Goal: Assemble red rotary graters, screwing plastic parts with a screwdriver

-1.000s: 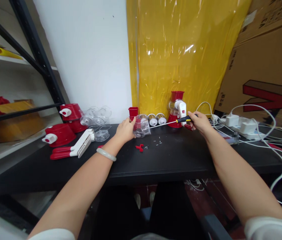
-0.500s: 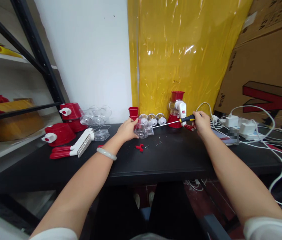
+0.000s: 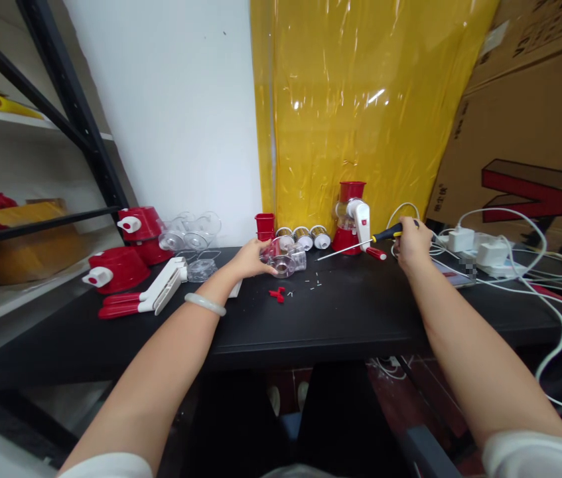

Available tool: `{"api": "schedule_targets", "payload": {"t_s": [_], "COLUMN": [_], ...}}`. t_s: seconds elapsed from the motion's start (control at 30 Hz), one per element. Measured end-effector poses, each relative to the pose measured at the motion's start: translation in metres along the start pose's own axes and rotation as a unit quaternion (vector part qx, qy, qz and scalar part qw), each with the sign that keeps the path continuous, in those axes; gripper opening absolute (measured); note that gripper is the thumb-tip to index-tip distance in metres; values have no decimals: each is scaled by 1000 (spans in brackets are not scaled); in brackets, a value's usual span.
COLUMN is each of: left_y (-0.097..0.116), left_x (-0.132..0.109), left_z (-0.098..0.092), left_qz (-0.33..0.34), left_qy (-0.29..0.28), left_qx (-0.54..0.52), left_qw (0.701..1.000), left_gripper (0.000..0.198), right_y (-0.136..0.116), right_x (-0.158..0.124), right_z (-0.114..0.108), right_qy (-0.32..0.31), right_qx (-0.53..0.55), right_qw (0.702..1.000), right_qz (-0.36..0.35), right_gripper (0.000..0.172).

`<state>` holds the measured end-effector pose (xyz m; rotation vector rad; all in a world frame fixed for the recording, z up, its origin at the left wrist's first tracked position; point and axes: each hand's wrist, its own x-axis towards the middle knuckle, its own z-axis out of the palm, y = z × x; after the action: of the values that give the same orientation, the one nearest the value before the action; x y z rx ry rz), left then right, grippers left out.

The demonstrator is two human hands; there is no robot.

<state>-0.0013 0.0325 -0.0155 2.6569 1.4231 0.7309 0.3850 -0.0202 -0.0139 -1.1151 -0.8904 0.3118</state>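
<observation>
My left hand (image 3: pixel 255 259) is closed on a clear plastic housing (image 3: pixel 285 263) at the middle of the black table. In my right hand (image 3: pixel 414 242) is a screwdriver (image 3: pixel 385 234) with a black and yellow handle; its long shaft points left, and its tip is apart from the housing. A small red plastic piece (image 3: pixel 277 295) lies in front of the housing, with several small screws (image 3: pixel 312 285) scattered to its right. Behind stand a red hopper (image 3: pixel 265 226) and several metal grating drums (image 3: pixel 302 238). An assembled rotary grater (image 3: pixel 353 219) stands behind the screwdriver's shaft.
To the left are red bases (image 3: pixel 120 269), white crank arms with red handles (image 3: pixel 146 295) and further clear housings (image 3: pixel 192 231). White cables and chargers (image 3: pixel 490 253) crowd the right side beside a phone-like device (image 3: pixel 452 273). A large cardboard box (image 3: pixel 524 139) leans at the right.
My right hand has drawn the screwdriver back to the right, its tip now away from the clear housing. The housing has turned in my left hand, its round opening now showing.
</observation>
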Motion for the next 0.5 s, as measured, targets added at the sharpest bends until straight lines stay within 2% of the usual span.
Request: {"api": "schedule_targets", "payload": {"t_s": [0.03,0.1,0.27,0.5], "left_y": [0,-1,-3,-4], "left_x": [0,1,1,2], "left_z": [0,0,1,2], "left_qz": [1,1,10,40], "left_qy": [-1,-2,-4,1], "left_qx": [-5,-8,6,29], "left_qw": [1000,1000,1000,999], "left_gripper": [85,85,85,84], "right_y": [-2,-5,-5,-3], "right_x": [-3,-8,-14,-17], "right_z": [2,6,12,14], "right_qy": [37,71,21,4], "right_qx": [-1,-16,-67,-79], "right_qw": [999,997,997,996], "right_qz": [9,13,-38,-46], "right_gripper": [24,20,18,20]}}
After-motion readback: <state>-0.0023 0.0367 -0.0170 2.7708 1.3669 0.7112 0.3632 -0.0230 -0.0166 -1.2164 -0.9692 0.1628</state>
